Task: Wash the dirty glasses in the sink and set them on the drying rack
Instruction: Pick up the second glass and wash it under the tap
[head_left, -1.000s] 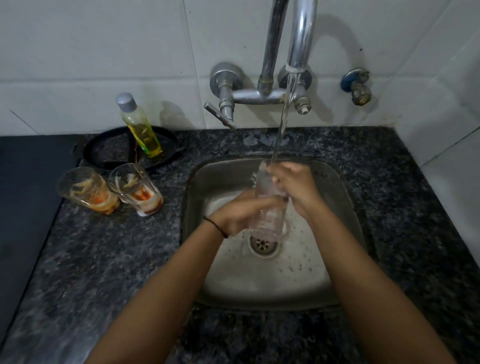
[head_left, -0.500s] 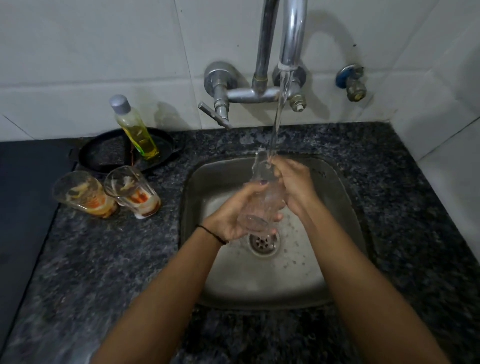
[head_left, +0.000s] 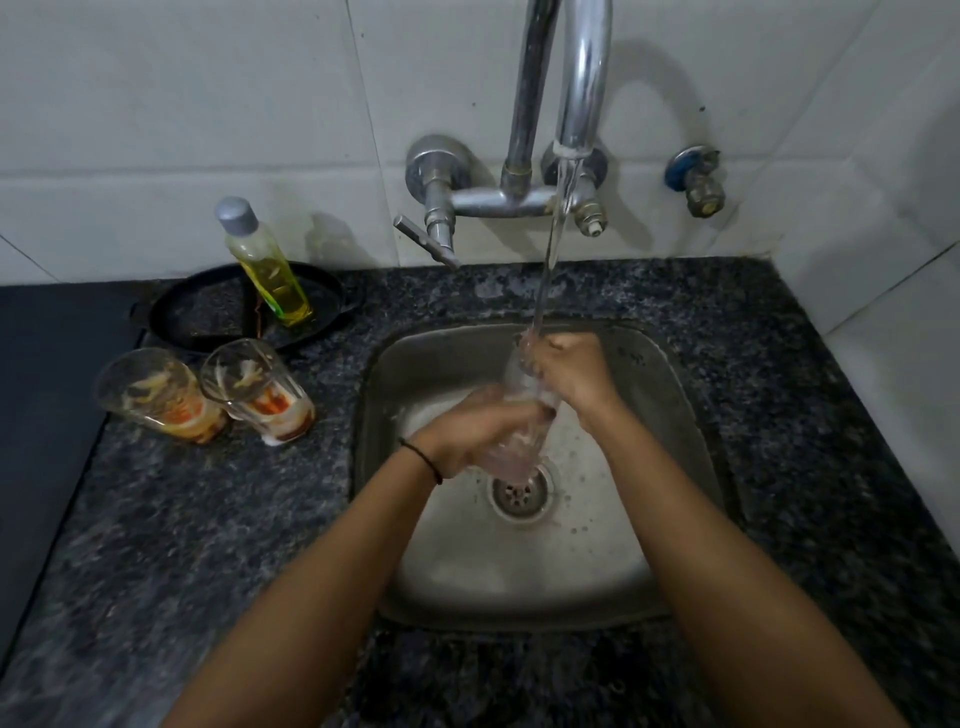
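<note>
Head view: left hand grips the glass low, right hand grips its rim, so hold tight and turn it slowly under the water.

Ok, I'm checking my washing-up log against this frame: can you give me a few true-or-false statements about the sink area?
1. The left hand and right hand both hold the clear drinking glass over the steel sink. True.
2. The chrome tap is off. False: water runs from it onto the glass.
3. Two stained glasses stand on the speckled dark counter, left of the sink. True.
4. The bottle of yellow liquid lies in the sink. False: it stands upright in the round black pan.
</note>
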